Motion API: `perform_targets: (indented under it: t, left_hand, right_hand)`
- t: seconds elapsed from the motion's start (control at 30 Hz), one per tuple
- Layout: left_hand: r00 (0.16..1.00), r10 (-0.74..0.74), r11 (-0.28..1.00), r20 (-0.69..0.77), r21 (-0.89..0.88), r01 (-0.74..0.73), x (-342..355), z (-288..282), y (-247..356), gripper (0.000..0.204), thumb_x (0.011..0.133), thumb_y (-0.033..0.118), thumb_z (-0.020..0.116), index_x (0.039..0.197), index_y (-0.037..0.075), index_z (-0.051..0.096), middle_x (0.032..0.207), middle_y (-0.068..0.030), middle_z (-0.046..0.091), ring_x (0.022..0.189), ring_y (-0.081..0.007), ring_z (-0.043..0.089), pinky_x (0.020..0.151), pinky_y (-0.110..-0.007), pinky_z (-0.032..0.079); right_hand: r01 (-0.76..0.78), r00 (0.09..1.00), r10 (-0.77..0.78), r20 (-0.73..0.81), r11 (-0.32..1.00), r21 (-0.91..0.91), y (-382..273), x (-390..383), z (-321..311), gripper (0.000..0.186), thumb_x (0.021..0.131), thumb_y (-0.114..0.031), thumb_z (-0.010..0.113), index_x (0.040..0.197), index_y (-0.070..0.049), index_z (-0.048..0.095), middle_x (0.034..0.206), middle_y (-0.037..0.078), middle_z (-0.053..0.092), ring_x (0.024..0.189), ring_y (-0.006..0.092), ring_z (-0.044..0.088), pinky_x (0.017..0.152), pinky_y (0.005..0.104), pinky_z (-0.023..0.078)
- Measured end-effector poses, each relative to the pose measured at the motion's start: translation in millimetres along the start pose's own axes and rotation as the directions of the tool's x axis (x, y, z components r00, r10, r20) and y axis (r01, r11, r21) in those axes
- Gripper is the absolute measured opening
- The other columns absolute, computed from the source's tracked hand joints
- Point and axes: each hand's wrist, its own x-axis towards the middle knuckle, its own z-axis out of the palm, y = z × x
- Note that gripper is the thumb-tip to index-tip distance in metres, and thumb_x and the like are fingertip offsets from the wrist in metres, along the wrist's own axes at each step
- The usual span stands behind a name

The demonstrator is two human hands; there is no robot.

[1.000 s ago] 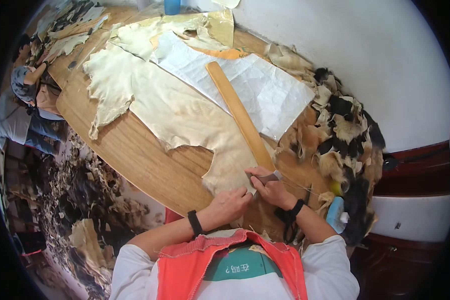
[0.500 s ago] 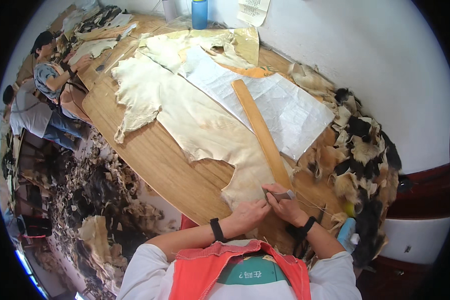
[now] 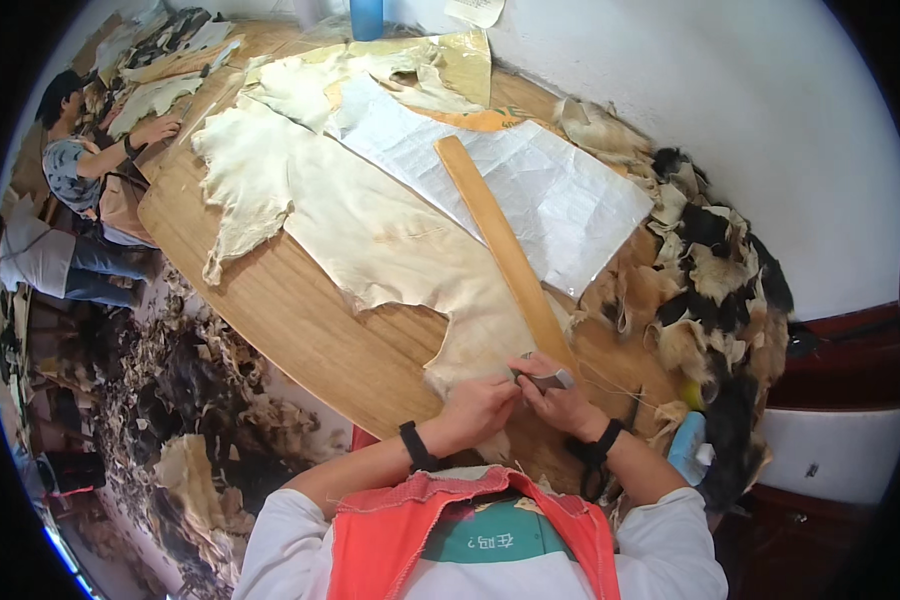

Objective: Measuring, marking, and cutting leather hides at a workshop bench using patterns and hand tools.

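Observation:
A pale hide (image 3: 370, 235) lies flesh side up across the table, its narrow near end reaching my hands. My right hand (image 3: 562, 405) is closed around a flat grey blade-like tool (image 3: 553, 380), whose exact kind I cannot make out. Close beside it, my left hand (image 3: 478, 408) has its fingers pinched together at the hide's near edge; what lies between the fingertips is hidden. A long wooden ruler-like strip (image 3: 500, 245) rests along the hide, its near end just beyond my right hand.
A silvery sheet (image 3: 510, 180) covers part of the hide. Fur scraps (image 3: 715, 280) pile along the wall at right, near a light-blue object (image 3: 687, 448). A blue bottle (image 3: 367, 18) stands at the back. Two people work at far left, above a floor heaped with fur scraps (image 3: 185, 400).
The whole view has shifted slightly, so the table and hide sit further up and left. My hands stay close together, the right one still gripping the grey tool.

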Motion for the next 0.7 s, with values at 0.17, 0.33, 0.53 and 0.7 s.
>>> perform_targets:
  t: [0.17, 0.33, 0.53, 0.7]
  left_hand:
    - [1.000, -0.016, 0.996, -0.015, -0.093, 0.014, -1.1, -13.9, 2.5, 0.005, 0.081, 0.005, 0.065, 0.086, 0.006, 0.065, 0.077, -0.0122, 0.061, 0.071, -0.0312, 0.063, 0.062, -0.040, 0.051]
    - [0.995, 0.094, 0.991, 0.021, -0.093, -0.092, -2.7, -18.6, -5.1, 0.002, 0.081, 0.007, 0.064, 0.083, 0.006, 0.063, 0.076, -0.0106, 0.061, 0.070, -0.0306, 0.063, 0.061, -0.040, 0.050]
    - [0.991, 0.128, 0.969, 0.036, -0.219, -0.117, -2.1, -35.4, -6.7, 0.006, 0.080, 0.006, 0.066, 0.086, 0.006, 0.067, 0.077, -0.0099, 0.063, 0.070, -0.0291, 0.064, 0.061, -0.038, 0.051]
    - [0.993, 0.102, 0.924, 0.055, -0.375, -0.074, -0.1, -64.1, -7.3, 0.010, 0.082, 0.004, 0.069, 0.091, 0.006, 0.071, 0.082, -0.0095, 0.068, 0.072, -0.0265, 0.066, 0.063, -0.033, 0.052]
  right_hand:
    - [0.060, 0.996, -0.063, -0.058, 0.997, -0.041, -1.0, -3.8, 0.7, 0.025, 0.087, -0.006, 0.064, 0.112, -0.007, 0.062, 0.091, 0.016, 0.057, 0.081, 0.0344, 0.060, 0.070, 0.0403, 0.050]
    - [0.050, 0.997, -0.054, -0.052, 0.996, -0.073, -8.8, 10.0, 2.3, 0.021, 0.087, -0.005, 0.064, 0.108, -0.006, 0.062, 0.093, 0.016, 0.058, 0.083, 0.0361, 0.061, 0.071, 0.0404, 0.050]
    - [0.082, 0.992, -0.091, -0.087, 0.991, -0.104, -7.1, 37.6, 9.8, 0.019, 0.088, -0.005, 0.063, 0.107, -0.005, 0.063, 0.092, 0.016, 0.060, 0.082, 0.0368, 0.061, 0.070, 0.0405, 0.050]
    - [0.026, 0.998, -0.030, -0.050, 0.997, -0.069, -11.0, 78.2, 15.8, 0.016, 0.091, -0.008, 0.062, 0.106, -0.005, 0.064, 0.090, 0.018, 0.060, 0.081, 0.0378, 0.061, 0.069, 0.0416, 0.050]
